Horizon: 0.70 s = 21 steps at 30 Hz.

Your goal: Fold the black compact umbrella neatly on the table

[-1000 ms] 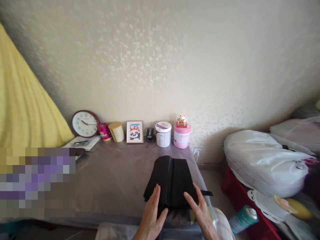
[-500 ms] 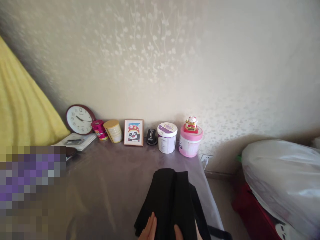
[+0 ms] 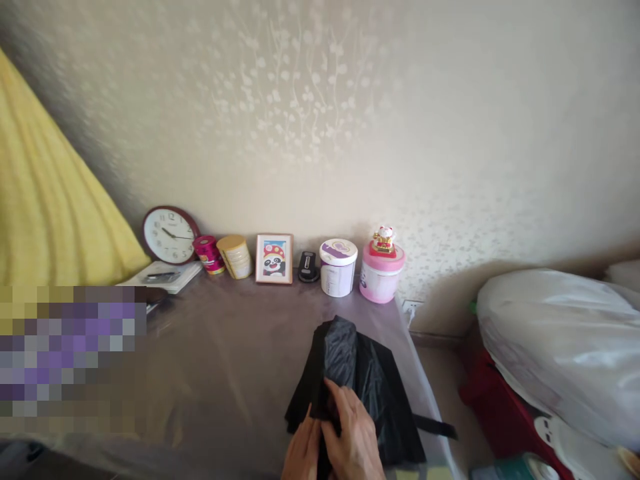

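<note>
By the right edge of the surface, toward its near corner, lies a black cloth bundle, its far end pointing at a white tub and a pink tub near the far right corner. A strap sticks out from the bundle's right side and pokes over the right edge.

The right hand is bent over the near part, thumb and forefinger a little apart with a dark fold pinched between them. The left hand lies just beside it, fingers together and almost straight against the same fold; its thumb is hidden, so I cannot tell whether it grips.

The bundle looks light, limp and unlikely to break. Its glossy, creased panel is probably thin and somewhat slippery, apt to slide under flat fingertips, while the matte outer layers should crease and hold better. The doubled fold seems the surest place to pinch; the loose strap alone would probably drag the layers askew.
</note>
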Each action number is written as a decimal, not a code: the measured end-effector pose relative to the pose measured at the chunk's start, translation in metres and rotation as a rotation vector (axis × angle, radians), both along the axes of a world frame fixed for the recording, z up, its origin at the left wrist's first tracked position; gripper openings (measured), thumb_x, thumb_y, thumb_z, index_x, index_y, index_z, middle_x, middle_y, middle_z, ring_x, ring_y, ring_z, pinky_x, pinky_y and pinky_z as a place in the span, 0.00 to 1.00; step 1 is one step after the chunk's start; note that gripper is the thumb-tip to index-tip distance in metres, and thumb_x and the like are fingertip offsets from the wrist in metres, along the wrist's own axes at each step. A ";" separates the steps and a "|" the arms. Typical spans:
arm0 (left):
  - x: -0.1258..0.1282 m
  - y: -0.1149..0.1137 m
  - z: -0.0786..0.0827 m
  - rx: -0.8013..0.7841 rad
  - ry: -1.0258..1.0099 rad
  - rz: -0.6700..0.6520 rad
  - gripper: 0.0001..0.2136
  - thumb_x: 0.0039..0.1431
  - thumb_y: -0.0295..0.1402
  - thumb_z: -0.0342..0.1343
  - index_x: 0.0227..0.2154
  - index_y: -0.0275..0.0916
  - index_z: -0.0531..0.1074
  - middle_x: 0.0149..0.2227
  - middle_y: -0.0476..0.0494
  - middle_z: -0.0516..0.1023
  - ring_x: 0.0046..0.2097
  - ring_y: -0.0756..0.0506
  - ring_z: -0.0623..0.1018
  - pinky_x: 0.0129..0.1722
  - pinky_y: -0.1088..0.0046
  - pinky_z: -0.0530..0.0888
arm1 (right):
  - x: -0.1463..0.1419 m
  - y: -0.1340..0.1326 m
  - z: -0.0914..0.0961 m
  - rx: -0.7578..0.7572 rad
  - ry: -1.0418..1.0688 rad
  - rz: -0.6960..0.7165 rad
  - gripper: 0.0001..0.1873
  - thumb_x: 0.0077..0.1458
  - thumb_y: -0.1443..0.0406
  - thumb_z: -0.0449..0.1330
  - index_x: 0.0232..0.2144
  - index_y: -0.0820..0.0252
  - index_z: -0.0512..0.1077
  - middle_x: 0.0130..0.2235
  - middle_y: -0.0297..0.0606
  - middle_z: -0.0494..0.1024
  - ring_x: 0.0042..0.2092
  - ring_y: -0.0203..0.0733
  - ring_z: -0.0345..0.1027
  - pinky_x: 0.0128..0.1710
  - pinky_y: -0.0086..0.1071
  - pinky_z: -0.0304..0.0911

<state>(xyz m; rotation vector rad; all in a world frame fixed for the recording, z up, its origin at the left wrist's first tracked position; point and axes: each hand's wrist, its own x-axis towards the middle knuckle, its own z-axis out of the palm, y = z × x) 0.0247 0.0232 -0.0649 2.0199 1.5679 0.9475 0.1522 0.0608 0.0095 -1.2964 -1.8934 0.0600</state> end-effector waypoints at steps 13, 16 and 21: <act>-0.047 0.007 0.086 -0.017 -0.222 0.037 0.12 0.57 0.39 0.44 0.33 0.47 0.73 0.35 0.48 0.78 0.40 0.43 0.77 0.42 0.66 0.75 | -0.018 -0.022 0.026 -0.123 -0.115 -0.023 0.17 0.48 0.74 0.53 0.39 0.53 0.71 0.35 0.35 0.72 0.38 0.43 0.64 0.38 0.35 0.60; -0.037 0.012 0.115 0.058 -0.249 0.056 0.14 0.60 0.41 0.40 0.32 0.49 0.72 0.34 0.47 0.77 0.39 0.43 0.77 0.40 0.65 0.76 | -0.023 -0.024 0.022 -0.089 -0.171 -0.019 0.12 0.51 0.73 0.53 0.35 0.54 0.71 0.34 0.35 0.72 0.36 0.43 0.63 0.35 0.36 0.58; 0.009 0.031 0.128 0.046 -0.100 -0.312 0.16 0.63 0.38 0.41 0.46 0.45 0.71 0.54 0.46 0.69 0.58 0.44 0.65 0.58 0.63 0.63 | -0.027 -0.024 0.002 0.133 -0.311 -0.092 0.13 0.49 0.73 0.52 0.37 0.62 0.72 0.34 0.44 0.75 0.35 0.48 0.65 0.36 0.40 0.58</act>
